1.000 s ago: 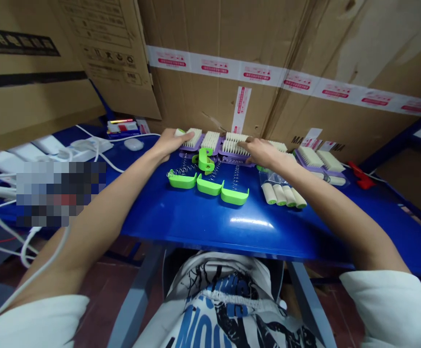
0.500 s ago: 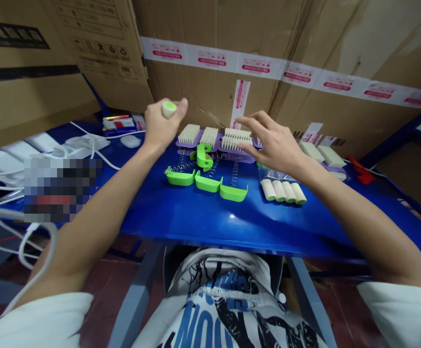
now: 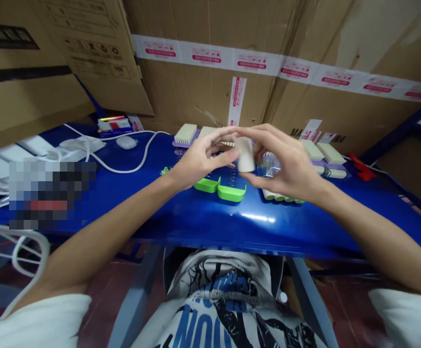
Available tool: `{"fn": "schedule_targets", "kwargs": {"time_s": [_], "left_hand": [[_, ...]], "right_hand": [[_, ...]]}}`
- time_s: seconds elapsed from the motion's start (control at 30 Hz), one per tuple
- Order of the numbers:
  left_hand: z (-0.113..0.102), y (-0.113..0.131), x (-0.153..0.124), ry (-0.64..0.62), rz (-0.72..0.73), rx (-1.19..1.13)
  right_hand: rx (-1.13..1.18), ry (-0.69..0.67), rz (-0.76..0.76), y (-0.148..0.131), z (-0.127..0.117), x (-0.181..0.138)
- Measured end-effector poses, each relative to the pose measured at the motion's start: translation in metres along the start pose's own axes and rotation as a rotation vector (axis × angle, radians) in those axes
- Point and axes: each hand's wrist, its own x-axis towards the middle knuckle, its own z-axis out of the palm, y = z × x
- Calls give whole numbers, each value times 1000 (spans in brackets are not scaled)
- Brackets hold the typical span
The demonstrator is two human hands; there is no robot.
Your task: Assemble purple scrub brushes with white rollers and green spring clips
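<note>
Just beyond the nearest green bracket, above the desk, a pale cylinder stands slightly tilted between the person's two grips. The right grip is pinching it, fingers curled about the top and thumb near the lower end. The left grip has its thumb at the cylinder's side, but its other fingers are partly behind, and whether they press on it I cannot tell. The cylinder looks light and stiff, likely a short hollow or plastic-like piece that would not dent under ordinary pressure, nor does it seem fragile. Its surface is blurred, so slipperiness is hard to judge; the round side could turn in a loose hold and would probably roll if laid down. The surest hold seems to be thumb and fingers opposed across the middle, or one at each end. To the bracket's right, more cylinders lie side by side; beyond it, a fine spring looks far more yielding and easy to tangle.
</note>
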Motion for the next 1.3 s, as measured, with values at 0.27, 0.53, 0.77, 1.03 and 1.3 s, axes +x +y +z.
{"fn": "schedule_targets", "kwargs": {"time_s": [0.27, 0.53, 0.77, 1.03, 1.3], "left_hand": [[-8, 5, 4, 115, 71, 170], [-4, 12, -2, 169, -6, 260], [-4, 2, -1, 117, -15, 270], [-3, 1, -2, 64, -15, 231], [-12, 4, 3, 108, 24, 278]], "right_hand": [[55, -24, 131, 43, -43, -83], [-52, -321, 150, 42, -33, -85], [-144, -332, 85, 50, -34, -92], [-170, -372, 147, 52, -34, -94], [-171, -195, 190, 43, -56, -78]]}}
